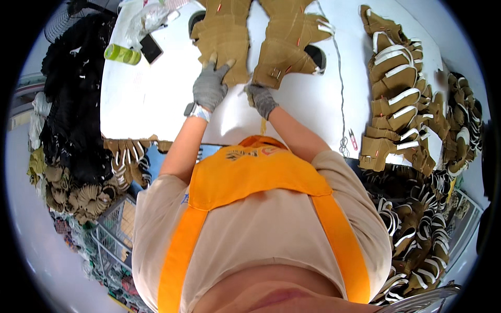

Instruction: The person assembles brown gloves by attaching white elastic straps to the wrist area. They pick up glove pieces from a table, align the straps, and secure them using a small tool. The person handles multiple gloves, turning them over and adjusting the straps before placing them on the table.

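Note:
Two overlapping rows of brown fabric pieces, shaped like shoe uppers, run away from me on the white table [156,99]. My left hand [210,87], in a grey glove, lies on the near end of the left row [225,49] with thumb and fingers spread. At the near corner of the right row [276,57], my right hand [261,99], also gloved in grey, has its fingers curled. Something small and pale shows by those fingertips, too small to name. The right row carries small red tags and white edging.
Another stack of brown uppers [391,112] with white edging lines the table's right side. Near it lie red-handled snips [353,140] and a dark cord [342,88]. A green can [122,54], a phone [151,48] and clear plastic [146,21] sit far left. Black material [78,94] is heaped left of the table.

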